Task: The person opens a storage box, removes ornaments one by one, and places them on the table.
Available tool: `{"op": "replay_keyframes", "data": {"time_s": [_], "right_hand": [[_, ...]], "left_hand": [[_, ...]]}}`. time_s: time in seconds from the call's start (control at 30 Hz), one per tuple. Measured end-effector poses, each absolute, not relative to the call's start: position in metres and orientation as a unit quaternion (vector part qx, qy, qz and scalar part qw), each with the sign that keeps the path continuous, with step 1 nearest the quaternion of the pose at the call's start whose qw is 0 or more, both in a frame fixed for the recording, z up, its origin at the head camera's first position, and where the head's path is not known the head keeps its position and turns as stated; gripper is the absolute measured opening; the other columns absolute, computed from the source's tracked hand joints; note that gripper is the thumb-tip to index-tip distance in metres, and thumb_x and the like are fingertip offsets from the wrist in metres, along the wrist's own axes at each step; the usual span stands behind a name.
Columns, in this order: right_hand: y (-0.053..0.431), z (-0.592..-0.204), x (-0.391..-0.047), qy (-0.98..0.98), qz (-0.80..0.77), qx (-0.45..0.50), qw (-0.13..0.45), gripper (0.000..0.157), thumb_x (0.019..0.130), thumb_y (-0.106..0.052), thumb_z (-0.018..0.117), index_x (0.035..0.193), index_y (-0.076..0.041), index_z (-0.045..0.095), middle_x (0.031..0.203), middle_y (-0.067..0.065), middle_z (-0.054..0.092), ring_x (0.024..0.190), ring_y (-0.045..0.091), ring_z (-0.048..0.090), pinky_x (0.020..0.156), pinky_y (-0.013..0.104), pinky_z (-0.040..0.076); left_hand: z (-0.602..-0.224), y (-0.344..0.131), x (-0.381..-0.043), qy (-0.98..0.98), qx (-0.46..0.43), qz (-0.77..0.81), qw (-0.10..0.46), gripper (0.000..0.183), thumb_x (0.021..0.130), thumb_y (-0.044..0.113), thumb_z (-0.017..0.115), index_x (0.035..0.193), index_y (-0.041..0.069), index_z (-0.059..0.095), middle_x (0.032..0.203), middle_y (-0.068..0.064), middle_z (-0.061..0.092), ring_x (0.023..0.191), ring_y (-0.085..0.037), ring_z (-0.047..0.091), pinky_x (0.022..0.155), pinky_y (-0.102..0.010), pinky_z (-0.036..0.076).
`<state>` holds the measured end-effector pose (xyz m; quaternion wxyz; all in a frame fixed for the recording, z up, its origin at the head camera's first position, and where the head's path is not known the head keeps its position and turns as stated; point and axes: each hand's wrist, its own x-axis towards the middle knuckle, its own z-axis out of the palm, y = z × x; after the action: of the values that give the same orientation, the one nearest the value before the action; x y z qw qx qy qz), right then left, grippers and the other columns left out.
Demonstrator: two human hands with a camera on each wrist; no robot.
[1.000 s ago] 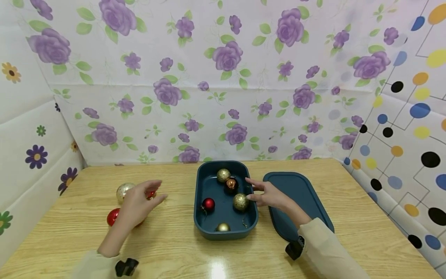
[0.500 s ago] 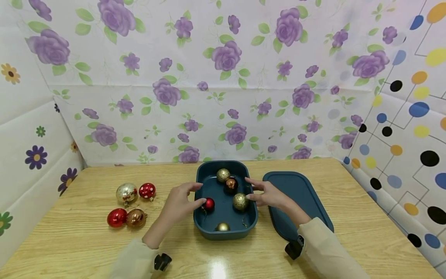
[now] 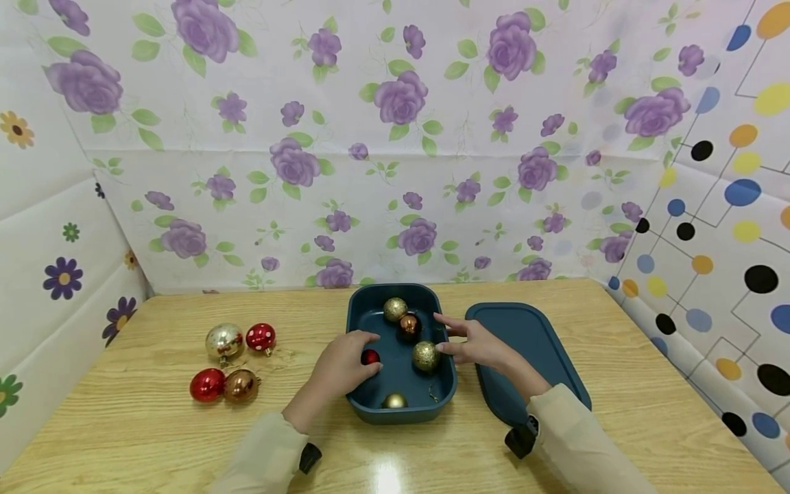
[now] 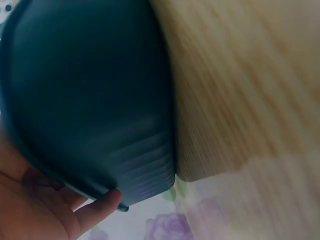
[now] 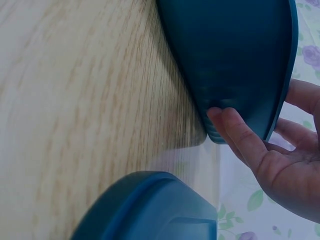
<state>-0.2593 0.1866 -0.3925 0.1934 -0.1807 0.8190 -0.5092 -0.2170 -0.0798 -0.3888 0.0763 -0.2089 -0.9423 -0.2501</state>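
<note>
A dark blue rectangular box (image 3: 401,416) stands in the middle of the table. My left hand (image 3: 338,365) reaches over its left rim, with thumb and index finger on either side of a small red Christmas bauble (image 3: 370,357); contact is unclear. In the left wrist view, that hand (image 4: 55,210) is partly behind the box wall. My right hand (image 3: 478,343) holds the right rim, some fingers pressed to the outer wall in the right wrist view. Also inside are a large glittery gold bauble (image 3: 426,357), a copper bauble (image 3: 410,325), another glittery bauble (image 3: 395,310) and a plain gold bauble (image 3: 395,401).
The box's blue lid (image 3: 524,357) lies on the table at the right. On the left sit a silvery-gold bauble (image 3: 224,342), a red white-dotted ornament (image 3: 260,336), a red bauble (image 3: 206,385) and a copper bauble (image 3: 241,386). Patterned cloth walls surround the table.
My left hand has moved right from above the ornaments on the table, over the left rim, to the small red bauble. The right hand has stayed at the right rim.
</note>
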Motion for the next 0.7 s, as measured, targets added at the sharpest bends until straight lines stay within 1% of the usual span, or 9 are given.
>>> {"op": "replay_keyframes", "data": {"time_s": [0.07, 0.1, 0.2, 0.33, 0.5, 0.7], "right_hand": [[0.187, -0.393, -0.259, 0.820, -0.507, -0.184, 0.191, 0.071, 0.086, -0.024, 0.063, 0.145, -0.012, 0.025, 0.143, 0.030, 0.022, 0.121, 0.039, 0.040, 0.066, 0.045, 0.049], [0.187, -0.393, -0.259, 0.820, -0.506, -0.186, 0.190, 0.071, 0.086, -0.024, 0.063, 0.145, -0.012, 0.024, 0.143, 0.029, 0.022, 0.125, 0.039, 0.035, 0.068, 0.045, 0.050], [0.187, -0.393, -0.259, 0.821, -0.505, -0.185, 0.189, 0.071, 0.086, -0.025, 0.063, 0.145, -0.012, 0.025, 0.144, 0.028, 0.022, 0.129, 0.039, 0.030, 0.070, 0.045, 0.050], [0.187, -0.393, -0.259, 0.822, -0.505, -0.183, 0.189, 0.072, 0.086, -0.026, 0.063, 0.145, -0.013, 0.025, 0.144, 0.027, 0.023, 0.129, 0.039, 0.030, 0.071, 0.045, 0.051], [0.187, -0.393, -0.259, 0.823, -0.503, -0.183, 0.188, 0.072, 0.086, -0.026, 0.063, 0.145, -0.013, 0.024, 0.144, 0.028, 0.022, 0.129, 0.039, 0.029, 0.072, 0.044, 0.051], [0.187, -0.393, -0.259, 0.824, -0.502, -0.182, 0.189, 0.072, 0.086, -0.025, 0.063, 0.145, -0.013, 0.025, 0.144, 0.028, 0.023, 0.129, 0.039, 0.030, 0.071, 0.044, 0.051]], "left_hand": [[-0.389, -0.077, -0.218, -0.948, -0.210, -0.226, 0.074, 0.042, 0.076, 0.020, 0.075, 0.112, 0.002, 0.063, 0.109, -0.014, 0.062, 0.093, -0.027, 0.061, 0.075, -0.038, 0.050], [-0.390, -0.076, -0.218, -0.950, -0.211, -0.217, 0.072, 0.042, 0.075, 0.020, 0.075, 0.111, 0.002, 0.063, 0.109, -0.014, 0.062, 0.091, -0.026, 0.061, 0.074, -0.037, 0.051], [-0.390, -0.073, -0.219, -0.956, -0.211, -0.191, 0.066, 0.042, 0.075, 0.020, 0.075, 0.111, 0.002, 0.063, 0.108, -0.014, 0.062, 0.089, -0.026, 0.061, 0.072, -0.036, 0.051], [-0.390, -0.070, -0.221, -0.962, -0.209, -0.166, 0.059, 0.040, 0.074, 0.019, 0.076, 0.109, 0.003, 0.064, 0.105, -0.013, 0.063, 0.089, -0.024, 0.061, 0.072, -0.035, 0.052], [-0.392, -0.068, -0.223, -0.965, -0.209, -0.149, 0.062, 0.036, 0.073, 0.013, 0.075, 0.106, 0.002, 0.066, 0.101, -0.012, 0.064, 0.087, -0.024, 0.062, 0.070, -0.035, 0.052], [-0.394, -0.068, -0.224, -0.965, -0.212, -0.140, 0.063, 0.031, 0.073, 0.010, 0.074, 0.103, 0.002, 0.067, 0.099, -0.012, 0.065, 0.086, -0.024, 0.062, 0.069, -0.035, 0.053]]}}
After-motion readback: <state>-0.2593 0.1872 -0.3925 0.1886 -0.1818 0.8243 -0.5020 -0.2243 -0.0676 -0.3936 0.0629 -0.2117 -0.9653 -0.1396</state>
